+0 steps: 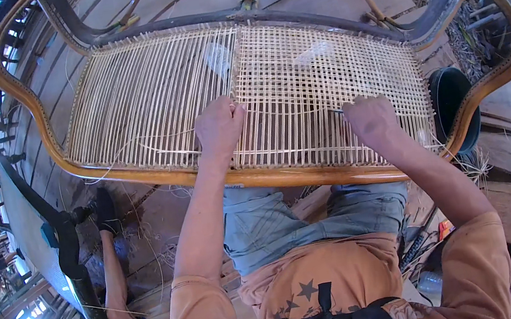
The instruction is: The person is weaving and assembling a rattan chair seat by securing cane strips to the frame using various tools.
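Across my lap stands a curved rattan bench frame (311, 176) with a seat of pale woven cane (280, 62). The right part of the seat is cross-woven in its far area, while the left part shows mostly strands running one way. My left hand (220, 128) is closed in a pinch on a thin cane strand (174, 133) near the seat's middle divider. Over the right part, my right hand (371, 120) is closed round a thin dark tool (336, 111); only its tip shows, so its kind is unclear. A strand runs between both hands.
A dark green bucket (450, 102) stands beside the frame's right end. At lower left, another person's leg (112, 275) is near a dark-framed piece of furniture (69, 249). Cane scraps (476, 51) litter the plank floor, and a clear plastic bottle (430, 282) lies at lower right.
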The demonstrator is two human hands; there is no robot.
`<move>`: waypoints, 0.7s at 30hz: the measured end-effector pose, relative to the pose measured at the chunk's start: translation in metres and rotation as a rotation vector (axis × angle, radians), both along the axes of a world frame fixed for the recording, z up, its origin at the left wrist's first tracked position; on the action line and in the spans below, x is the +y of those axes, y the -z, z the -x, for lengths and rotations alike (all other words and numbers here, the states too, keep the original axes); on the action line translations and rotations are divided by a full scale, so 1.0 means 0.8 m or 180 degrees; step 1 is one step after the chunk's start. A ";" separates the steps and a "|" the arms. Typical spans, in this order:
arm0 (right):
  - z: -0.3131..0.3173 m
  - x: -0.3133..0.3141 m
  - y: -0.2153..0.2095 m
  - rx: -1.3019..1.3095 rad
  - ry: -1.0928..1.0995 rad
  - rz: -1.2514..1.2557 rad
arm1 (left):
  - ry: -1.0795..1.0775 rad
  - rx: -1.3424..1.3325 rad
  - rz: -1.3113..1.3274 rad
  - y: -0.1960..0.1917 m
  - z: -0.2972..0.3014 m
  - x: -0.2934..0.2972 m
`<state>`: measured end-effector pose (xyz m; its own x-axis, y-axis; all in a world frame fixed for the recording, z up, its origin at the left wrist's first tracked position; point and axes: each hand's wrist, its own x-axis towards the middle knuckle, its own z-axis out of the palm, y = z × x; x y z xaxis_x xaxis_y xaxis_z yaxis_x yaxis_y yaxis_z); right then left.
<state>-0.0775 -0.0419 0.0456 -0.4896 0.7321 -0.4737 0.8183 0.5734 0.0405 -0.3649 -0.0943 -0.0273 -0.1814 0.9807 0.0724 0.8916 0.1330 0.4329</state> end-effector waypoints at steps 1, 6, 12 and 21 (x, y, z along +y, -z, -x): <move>0.001 -0.005 -0.003 -0.0002 -0.0040 0.0014 | -0.0040 -0.0002 0.0014 0.001 0.001 -0.001; 0.013 -0.031 0.001 0.0113 0.0366 -0.0168 | -0.0043 0.0205 -0.0083 0.003 -0.001 0.003; 0.044 -0.020 0.019 0.0034 0.0046 -0.0230 | 0.0004 0.0152 -0.0217 0.024 0.006 0.004; 0.056 -0.023 0.009 -0.0025 -0.0037 -0.0285 | -0.0186 0.0192 -0.0214 0.007 0.000 0.002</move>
